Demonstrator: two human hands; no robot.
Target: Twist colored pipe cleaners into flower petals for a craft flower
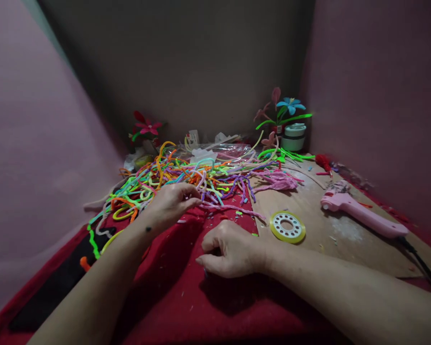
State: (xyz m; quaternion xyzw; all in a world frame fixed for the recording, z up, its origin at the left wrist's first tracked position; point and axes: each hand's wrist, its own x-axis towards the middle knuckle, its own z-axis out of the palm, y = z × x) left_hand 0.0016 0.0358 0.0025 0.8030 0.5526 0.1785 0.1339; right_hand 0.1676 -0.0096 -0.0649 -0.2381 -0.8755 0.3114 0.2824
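Observation:
A tangled heap of pipe cleaners (187,177) in many colours lies on a red cloth (172,297). My left hand (170,201) reaches into the near edge of the heap, its fingers pinched together on a pink pipe cleaner (233,208) that trails off to the right. My right hand (232,249) rests knuckles-up on the cloth just in front of the heap, fingers curled under; what they hold, if anything, is hidden.
A brown board (345,235) on the right carries a roll of tape (287,226) and a pink glue gun (362,215) with a black cord. Pipe-cleaner flowers (287,108) and a small jar (294,136) stand at the back. Pink walls close in on both sides.

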